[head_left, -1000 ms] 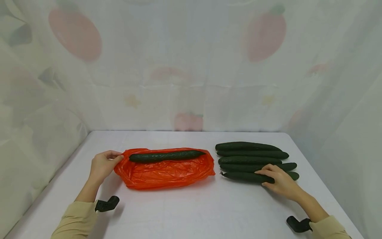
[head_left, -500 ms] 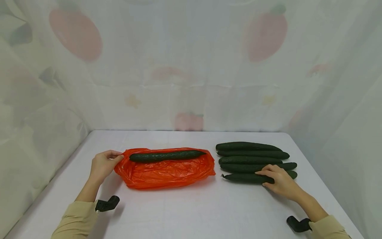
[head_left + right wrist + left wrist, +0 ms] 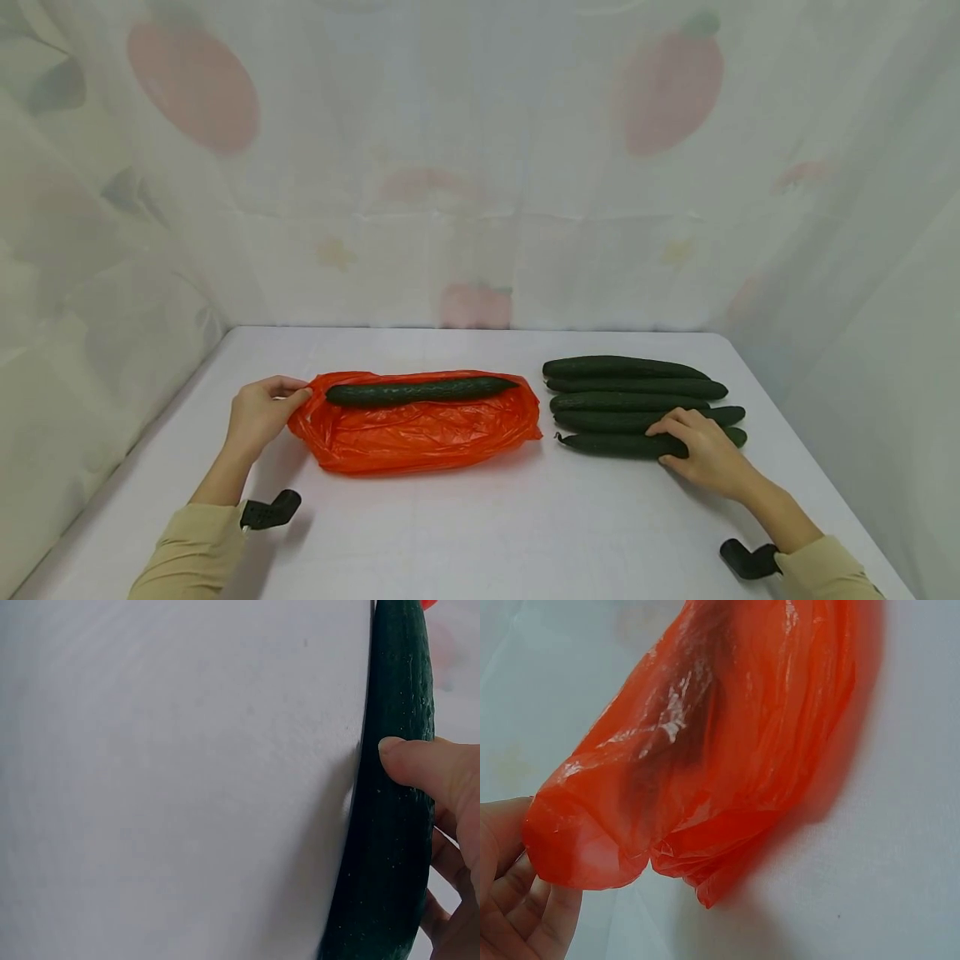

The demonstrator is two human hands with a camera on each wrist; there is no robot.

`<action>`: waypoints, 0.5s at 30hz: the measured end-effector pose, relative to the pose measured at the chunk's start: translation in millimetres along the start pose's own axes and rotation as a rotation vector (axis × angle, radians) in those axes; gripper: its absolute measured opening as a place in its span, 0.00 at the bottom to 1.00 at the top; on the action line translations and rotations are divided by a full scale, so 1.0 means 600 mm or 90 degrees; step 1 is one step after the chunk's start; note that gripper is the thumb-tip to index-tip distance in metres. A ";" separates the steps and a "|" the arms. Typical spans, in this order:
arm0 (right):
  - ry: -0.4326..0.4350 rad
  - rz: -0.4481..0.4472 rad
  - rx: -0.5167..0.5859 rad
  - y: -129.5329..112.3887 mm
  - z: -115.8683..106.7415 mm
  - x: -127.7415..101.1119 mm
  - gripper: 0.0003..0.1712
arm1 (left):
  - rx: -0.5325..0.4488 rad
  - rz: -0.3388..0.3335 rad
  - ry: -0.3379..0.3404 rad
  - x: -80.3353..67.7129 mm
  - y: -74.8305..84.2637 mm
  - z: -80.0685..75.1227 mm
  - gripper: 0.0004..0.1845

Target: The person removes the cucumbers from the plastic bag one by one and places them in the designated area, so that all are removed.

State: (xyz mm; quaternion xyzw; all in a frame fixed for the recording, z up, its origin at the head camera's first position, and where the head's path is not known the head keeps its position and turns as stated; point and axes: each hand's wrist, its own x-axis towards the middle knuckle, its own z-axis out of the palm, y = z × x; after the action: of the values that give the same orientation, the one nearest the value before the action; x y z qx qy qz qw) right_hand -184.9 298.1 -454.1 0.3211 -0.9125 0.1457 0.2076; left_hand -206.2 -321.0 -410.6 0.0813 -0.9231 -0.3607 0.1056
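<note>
An orange plastic bag (image 3: 420,429) lies on the white table (image 3: 465,533), with one dark green cucumber (image 3: 420,390) lying in its far side. My left hand (image 3: 262,410) pinches the bag's left edge (image 3: 577,847). To the right, several cucumbers (image 3: 630,392) lie side by side. My right hand (image 3: 693,446) curls round the nearest cucumber (image 3: 607,444), thumb on its near side (image 3: 390,847).
A pale curtain printed with fruit (image 3: 480,167) hangs behind and to both sides of the table. Black wrist mounts show at my left sleeve (image 3: 270,510) and right sleeve (image 3: 746,560). Bare tabletop lies in front of the bag.
My right hand has curled a little tighter on the nearest cucumber. The left hand and the bag have stayed where they were.
</note>
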 end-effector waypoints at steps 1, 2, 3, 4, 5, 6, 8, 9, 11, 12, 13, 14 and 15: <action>-0.001 -0.001 0.000 0.000 0.000 0.000 0.27 | -0.001 0.001 -0.001 0.000 0.000 0.000 0.17; -0.003 -0.002 -0.001 0.000 0.000 0.000 0.26 | -0.001 0.001 -0.001 0.001 0.000 0.000 0.17; -0.004 -0.003 -0.002 0.000 0.000 0.000 0.26 | 0.000 0.002 0.000 0.001 0.000 0.000 0.17; -0.004 -0.003 -0.003 0.000 0.000 0.000 0.26 | 0.000 0.004 0.000 0.001 0.000 0.000 0.17; -0.006 -0.002 -0.003 0.000 -0.001 0.000 0.26 | 0.001 0.005 0.001 0.001 0.000 0.000 0.17; -0.007 -0.001 -0.004 -0.001 -0.002 0.000 0.25 | 0.002 0.007 0.003 0.001 0.000 0.000 0.17; -0.009 0.000 -0.004 -0.002 -0.003 0.001 0.25 | 0.005 0.010 0.006 0.001 0.000 0.000 0.16; -0.010 0.000 -0.003 -0.003 -0.004 0.001 0.25 | 0.005 0.012 0.007 0.001 0.000 0.000 0.16; -0.010 0.000 0.001 -0.004 -0.005 0.002 0.24 | 0.005 0.012 0.007 0.001 0.000 0.000 0.16; -0.011 0.000 0.004 -0.004 -0.005 0.002 0.24 | 0.006 0.013 0.007 0.001 0.000 0.001 0.16; -0.010 -0.002 0.007 -0.005 -0.006 0.003 0.24 | 0.005 0.013 0.007 0.001 0.000 0.000 0.16; -0.011 -0.002 0.011 -0.005 -0.007 0.004 0.24 | 0.005 0.013 0.007 0.001 0.000 0.000 0.16; -0.012 -0.002 0.015 -0.006 -0.008 0.006 0.24 | 0.005 0.012 0.007 0.001 0.000 0.000 0.16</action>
State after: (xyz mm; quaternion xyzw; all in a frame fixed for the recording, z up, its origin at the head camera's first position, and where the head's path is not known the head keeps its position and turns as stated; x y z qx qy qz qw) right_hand -183.8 295.5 -448.0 0.3262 -0.9120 0.1534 0.1956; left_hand -206.9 -320.9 -410.6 0.0748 -0.9246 -0.3556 0.1140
